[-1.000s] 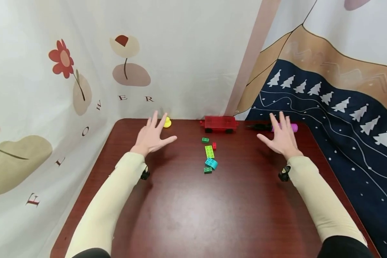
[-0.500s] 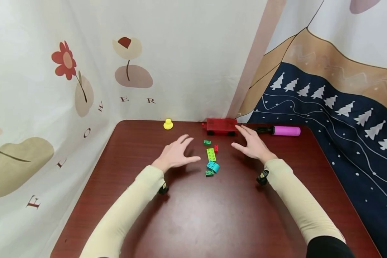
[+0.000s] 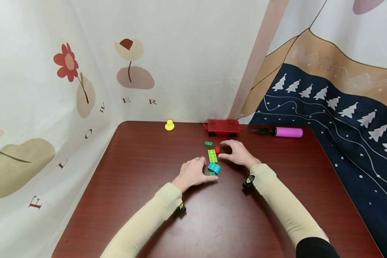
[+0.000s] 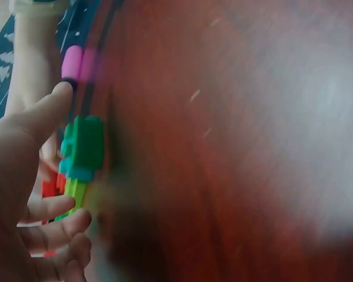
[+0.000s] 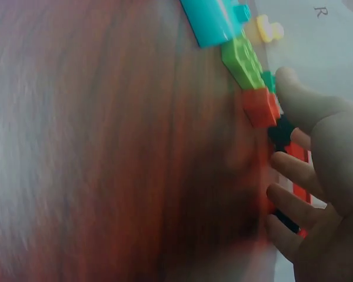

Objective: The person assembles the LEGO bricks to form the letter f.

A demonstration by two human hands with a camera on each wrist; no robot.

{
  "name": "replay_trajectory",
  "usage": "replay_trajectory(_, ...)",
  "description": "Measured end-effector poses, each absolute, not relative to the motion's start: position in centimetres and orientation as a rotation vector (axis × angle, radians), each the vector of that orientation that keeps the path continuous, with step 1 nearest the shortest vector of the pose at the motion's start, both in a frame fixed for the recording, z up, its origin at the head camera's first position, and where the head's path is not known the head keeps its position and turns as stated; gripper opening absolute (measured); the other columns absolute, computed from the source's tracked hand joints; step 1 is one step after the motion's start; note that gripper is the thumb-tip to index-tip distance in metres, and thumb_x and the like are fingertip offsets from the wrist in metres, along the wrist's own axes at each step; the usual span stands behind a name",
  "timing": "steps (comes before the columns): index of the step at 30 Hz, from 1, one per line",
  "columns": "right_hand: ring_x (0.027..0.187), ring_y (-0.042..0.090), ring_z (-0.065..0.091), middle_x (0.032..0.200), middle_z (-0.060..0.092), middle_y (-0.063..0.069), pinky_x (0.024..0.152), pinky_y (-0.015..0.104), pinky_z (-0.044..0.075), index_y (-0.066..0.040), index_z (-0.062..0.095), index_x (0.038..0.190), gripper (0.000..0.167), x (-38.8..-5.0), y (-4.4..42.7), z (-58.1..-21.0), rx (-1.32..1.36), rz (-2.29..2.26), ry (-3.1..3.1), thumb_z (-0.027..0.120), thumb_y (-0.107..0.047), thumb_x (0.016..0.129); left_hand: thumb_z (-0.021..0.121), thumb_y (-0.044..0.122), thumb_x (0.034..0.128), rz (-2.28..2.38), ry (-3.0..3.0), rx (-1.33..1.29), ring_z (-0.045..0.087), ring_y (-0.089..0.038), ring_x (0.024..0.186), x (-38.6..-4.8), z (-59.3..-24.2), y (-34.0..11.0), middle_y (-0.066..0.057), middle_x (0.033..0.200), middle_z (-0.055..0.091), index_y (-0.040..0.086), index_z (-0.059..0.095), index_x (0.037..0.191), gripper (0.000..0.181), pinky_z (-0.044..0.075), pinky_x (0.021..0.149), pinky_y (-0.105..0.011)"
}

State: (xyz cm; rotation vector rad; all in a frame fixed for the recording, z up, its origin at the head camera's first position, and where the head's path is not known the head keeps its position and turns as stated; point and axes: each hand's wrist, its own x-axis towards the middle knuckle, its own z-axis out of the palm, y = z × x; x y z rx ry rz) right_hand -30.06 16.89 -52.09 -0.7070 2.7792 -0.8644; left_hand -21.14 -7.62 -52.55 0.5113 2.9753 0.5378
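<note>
Several toy building bricks lie in a loose column at mid-table. My left hand (image 3: pixel 193 172) is at the near end, thumb and fingers spread on either side of a dark green brick (image 4: pixel 88 143); the head view cannot show whether they touch it. Just beyond are a turquoise brick (image 3: pixel 214 167) with a curved side and a lime brick (image 3: pixel 212 156). My right hand (image 3: pixel 237 153) hovers beside a small red brick (image 5: pixel 260 107), thumb and fingers apart, with a gap visible in the right wrist view. Another green brick (image 3: pixel 208 143) lies farthest away. Neither hand visibly holds anything.
A red wheeled toy wagon (image 3: pixel 224 127) stands at the table's back edge. Left of it sits a yellow rubber duck-like toy (image 3: pixel 169 125); to its right lies a pink and black hand pump (image 3: pixel 287 132). Printed curtains hang behind the brown table (image 3: pixel 142 150).
Both hands have come inward and nearer from wide apart, the left toward the near green brick, the right toward the red brick. The bricks stay where they were on the table.
</note>
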Motion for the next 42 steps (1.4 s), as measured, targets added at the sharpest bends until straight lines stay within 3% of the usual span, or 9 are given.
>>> replay_trajectory(6, 0.132, 0.036, 0.055, 0.138, 0.065, 0.016, 0.116, 0.055, 0.038, -0.005, 0.064, 0.141, 0.059, -29.8, 15.5, -53.0, -0.736, -0.84, 2.807, 0.081, -0.036, 0.094, 0.071, 0.082, 0.0794, 0.416, 3.035, 0.515, 0.065, -0.02, 0.075, -20.3, -53.5, -6.7, 0.0, 0.09, 0.061, 0.015, 0.058, 0.104, 0.072, 0.056, 0.064, -0.04)
replay_trajectory(13, 0.125, 0.034, 0.06, 0.129, 0.07, 0.016, 0.113, 0.053, 0.039, -0.002, 0.069, 0.134, 0.05, -30.1, 14.8, -53.5, -0.779, -0.823, 2.892, 0.081, -0.029, 0.095, 0.077, 0.065, 0.0858, 0.427, 3.082, 0.542, 0.06, -0.018, 0.068, -20.4, -53.7, -6.9, 0.003, 0.081, 0.054, 0.019, 0.051, 0.097, 0.054, 0.05, 0.057, -0.036)
replay_trajectory(20, 0.124, 0.033, 0.06, 0.129, 0.07, 0.015, 0.112, 0.051, 0.041, -0.004, 0.07, 0.133, 0.045, -30.1, 14.7, -53.6, -0.759, -0.827, 2.888, 0.08, -0.026, 0.095, 0.079, 0.052, 0.0903, 0.458, 3.073, 0.603, 0.059, -0.016, 0.068, -20.6, -54.0, -7.8, 0.005, 0.085, 0.056, 0.021, 0.056, 0.098, 0.039, 0.048, 0.057, -0.035)
replay_trajectory(30, 0.121, 0.032, 0.06, 0.127, 0.07, 0.014, 0.111, 0.052, 0.042, -0.006, 0.071, 0.129, 0.038, -30.3, 14.9, -53.3, -0.738, -0.856, 2.875, 0.08, -0.022, 0.096, 0.075, 0.042, 0.0972, 0.561, 3.047, 0.633, 0.072, -0.022, 0.086, -21.5, -54.0, -9.3, 0.0, 0.105, 0.075, 0.023, 0.067, 0.127, 0.036, 0.058, 0.069, -0.044)
replay_trajectory(34, 0.122, 0.034, 0.06, 0.126, 0.07, 0.015, 0.112, 0.054, 0.041, -0.006, 0.072, 0.129, 0.036, -30.3, 15.1, -53.2, -0.731, -0.886, 2.866, 0.079, -0.022, 0.097, 0.075, 0.037, 0.0979, 0.628, 3.023, 0.667, 0.066, -0.015, 0.075, -21.8, -54.0, -9.6, 0.005, 0.09, 0.074, 0.024, 0.071, 0.126, 0.031, 0.055, 0.063, -0.038)
replay_trajectory(38, 0.122, 0.034, 0.06, 0.126, 0.07, 0.014, 0.111, 0.053, 0.043, -0.006, 0.071, 0.128, 0.037, -30.3, 15.1, -53.2, -0.709, -0.904, 2.859, 0.078, -0.024, 0.097, 0.077, 0.032, 0.0972, 0.711, 3.016, 0.652, 0.056, -0.008, 0.064, -22.1, -54.2, -9.8, 0.01, 0.07, 0.06, 0.024, 0.074, 0.124, 0.028, 0.048, 0.056, -0.032)
replay_trajectory(42, 0.119, 0.032, 0.061, 0.125, 0.069, 0.013, 0.108, 0.051, 0.047, -0.007, 0.071, 0.128, 0.037, -30.1, 15.1, -53.3, -0.673, -0.96, 2.844, 0.079, -0.024, 0.096, 0.08, 0.037, 0.0946, 0.792, 3.005, 0.615, 0.055, -0.004, 0.062, -22.5, -54.5, -10.1, 0.013, 0.068, 0.057, 0.023, 0.075, 0.121, 0.03, 0.045, 0.053, -0.029)
